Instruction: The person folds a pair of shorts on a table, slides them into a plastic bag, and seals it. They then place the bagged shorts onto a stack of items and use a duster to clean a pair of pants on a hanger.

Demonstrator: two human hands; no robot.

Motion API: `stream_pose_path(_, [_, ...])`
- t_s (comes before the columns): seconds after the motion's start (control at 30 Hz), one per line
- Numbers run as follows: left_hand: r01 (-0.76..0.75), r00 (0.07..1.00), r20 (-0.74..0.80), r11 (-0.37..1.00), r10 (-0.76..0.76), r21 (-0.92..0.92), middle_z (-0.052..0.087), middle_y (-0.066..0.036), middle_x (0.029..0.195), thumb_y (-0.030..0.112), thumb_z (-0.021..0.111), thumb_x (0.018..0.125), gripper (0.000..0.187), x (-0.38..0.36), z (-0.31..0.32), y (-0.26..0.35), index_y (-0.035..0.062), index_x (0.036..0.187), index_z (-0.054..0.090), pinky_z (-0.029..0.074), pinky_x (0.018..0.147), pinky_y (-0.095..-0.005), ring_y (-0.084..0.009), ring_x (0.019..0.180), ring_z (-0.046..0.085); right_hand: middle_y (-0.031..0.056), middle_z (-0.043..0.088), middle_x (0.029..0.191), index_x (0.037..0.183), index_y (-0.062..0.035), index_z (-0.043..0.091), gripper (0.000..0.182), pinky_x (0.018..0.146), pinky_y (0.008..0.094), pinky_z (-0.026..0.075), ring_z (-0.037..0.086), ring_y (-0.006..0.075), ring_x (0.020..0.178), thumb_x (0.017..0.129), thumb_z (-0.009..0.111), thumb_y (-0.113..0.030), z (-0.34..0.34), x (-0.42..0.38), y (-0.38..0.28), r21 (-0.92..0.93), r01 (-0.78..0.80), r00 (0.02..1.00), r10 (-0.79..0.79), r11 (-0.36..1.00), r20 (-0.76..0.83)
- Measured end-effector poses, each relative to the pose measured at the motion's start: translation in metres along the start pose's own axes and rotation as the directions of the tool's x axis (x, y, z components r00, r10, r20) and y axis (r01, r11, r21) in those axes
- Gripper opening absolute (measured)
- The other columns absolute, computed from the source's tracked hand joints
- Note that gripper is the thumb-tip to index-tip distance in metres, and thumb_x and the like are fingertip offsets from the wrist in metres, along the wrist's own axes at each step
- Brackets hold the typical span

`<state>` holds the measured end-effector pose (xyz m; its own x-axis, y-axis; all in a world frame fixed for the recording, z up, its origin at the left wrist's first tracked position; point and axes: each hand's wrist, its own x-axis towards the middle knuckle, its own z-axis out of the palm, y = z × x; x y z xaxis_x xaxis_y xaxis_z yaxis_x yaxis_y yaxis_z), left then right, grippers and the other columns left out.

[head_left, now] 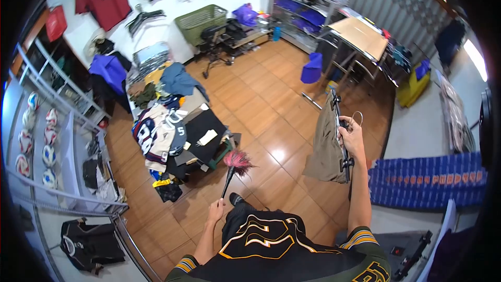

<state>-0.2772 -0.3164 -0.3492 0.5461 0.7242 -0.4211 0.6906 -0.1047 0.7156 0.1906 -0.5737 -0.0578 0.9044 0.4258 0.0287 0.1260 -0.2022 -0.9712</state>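
My left hand [216, 210] is closed around the black handle of a duster [237, 163], whose red and dark bristles point away from me over the floor. On the right, my right hand [352, 137] grips a black clip hanger [346, 163] near its metal hook. Brown-olive trousers [324, 149] hang from the hanger's clips, held out in front of me above the tiles. The duster head is just in front of a low table piled with clothes [166, 130], apart from the trousers.
Shelves of balls [49, 154] line the left side. A green basket [201, 22] and an office chair [215, 47] are at the back wall. A wooden-topped desk [360, 36] stands back right. Blue patterned fabric [428, 180] is at my right. Tiled floor [261, 99] runs between.
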Motion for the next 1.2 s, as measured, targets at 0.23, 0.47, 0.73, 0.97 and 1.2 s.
stream_pose_path(0.23, [-0.014,0.988,-0.152,0.998,0.005,-0.054,0.069,-0.023,0.092,0.039,0.046,0.102,0.046,0.036,-0.071,-0.005,0.0004,0.097,0.069,0.049,0.084,-0.0439,-0.0393,0.093,0.066,0.0025,0.06,0.077,0.116,-0.0029,0.059,0.029,0.048,0.0233,0.046,0.055,0.0074,0.058,0.089,0.057,0.007,0.103,0.083,0.005,-0.109,0.079,0.991,-0.066,0.991,0.119])
stream_pose_path(0.47, [0.01,0.949,-0.311,0.989,-0.057,-0.151,0.07,-0.021,0.092,0.039,0.046,0.102,0.045,0.039,-0.117,-0.016,0.0007,0.097,0.069,0.05,0.083,-0.0427,-0.0373,0.093,0.068,0.0023,0.061,0.076,0.113,-0.0056,0.063,0.028,0.049,0.0245,0.046,0.057,0.0079,0.059,0.088,0.059,0.006,0.209,0.162,0.016,-0.132,0.155,0.981,-0.137,0.979,0.137])
stream_pose_path(0.73, [0.164,0.899,-0.34,0.933,-0.275,-0.321,0.07,-0.023,0.092,0.038,0.047,0.103,0.044,0.036,-0.113,-0.048,0.0003,0.099,0.07,0.05,0.083,-0.0428,-0.0376,0.092,0.068,0.0014,0.06,0.073,0.111,-0.0047,0.063,0.025,0.048,0.0244,0.045,0.056,0.0077,0.059,0.089,0.057,0.007,0.342,0.233,0.045,-0.183,0.292,0.928,-0.232,0.939,0.292])
stream_pose_path(0.97, [0.267,0.831,-0.377,0.889,-0.408,-0.373,0.07,-0.025,0.095,0.038,0.045,0.103,0.046,0.056,-0.113,-0.041,-0.0005,0.1,0.069,0.049,0.084,-0.043,-0.0401,0.094,0.066,0.0145,0.066,0.089,0.11,-0.0096,0.067,0.03,0.073,0.0354,0.051,0.064,0.0246,0.077,0.082,0.063,0.002,0.492,0.234,0.053,-0.227,0.411,0.871,-0.307,0.883,0.385])
stream_pose_path(1.2, [0.307,0.727,-0.453,0.834,-0.516,-0.458,0.07,-0.024,0.094,0.037,0.044,0.104,0.046,0.081,-0.104,-0.022,-0.0021,0.099,0.068,0.05,0.081,-0.0426,-0.0397,0.091,0.066,0.021,0.068,0.088,0.108,-0.0084,0.068,0.031,0.075,0.0429,0.053,0.069,0.0353,0.083,0.078,0.059,-0.001,0.636,0.194,0.131,-0.291,0.214,0.798,0.005,0.933,0.602])
